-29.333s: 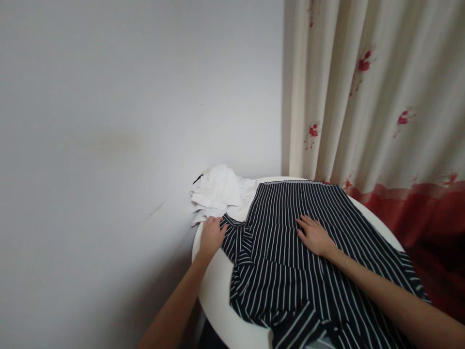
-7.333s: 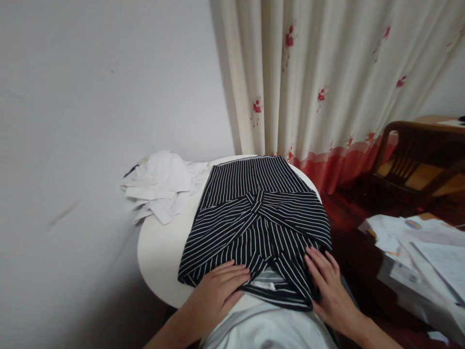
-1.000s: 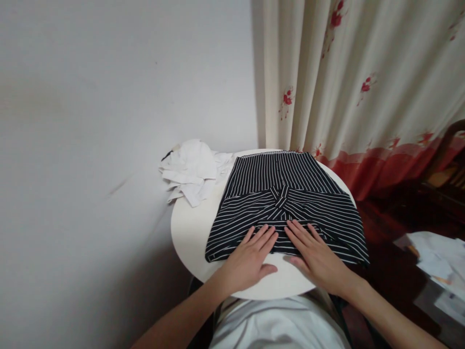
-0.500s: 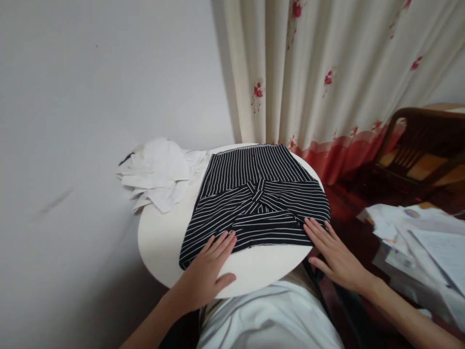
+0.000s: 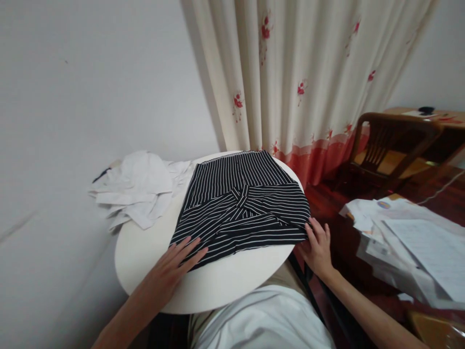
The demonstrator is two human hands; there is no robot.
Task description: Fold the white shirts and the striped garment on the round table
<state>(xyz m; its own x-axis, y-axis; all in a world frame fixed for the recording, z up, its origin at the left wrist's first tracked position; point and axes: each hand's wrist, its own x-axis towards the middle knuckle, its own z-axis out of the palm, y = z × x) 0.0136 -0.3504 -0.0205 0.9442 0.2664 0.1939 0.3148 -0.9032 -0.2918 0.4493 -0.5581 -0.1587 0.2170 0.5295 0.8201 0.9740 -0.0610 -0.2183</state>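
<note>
A black garment with white stripes (image 5: 241,203) lies folded into a rough rectangle on a round white table (image 5: 225,283), its sleeves crossed over the middle. My left hand (image 5: 170,269) lies flat and open on the table, fingertips on the garment's near left corner. My right hand (image 5: 317,245) sits at the table's right rim, fingers spread, touching the garment's near right corner.
Crumpled white clothes (image 5: 136,189) lie at the table's far left against the wall. A flowered curtain (image 5: 301,72) hangs behind. A wooden chair (image 5: 388,150) stands to the right, and loose papers (image 5: 410,237) cover a dark surface near my right arm.
My hands have slid apart from the middle of the garment's near edge out to its two near corners. The view has swung to the right.
</note>
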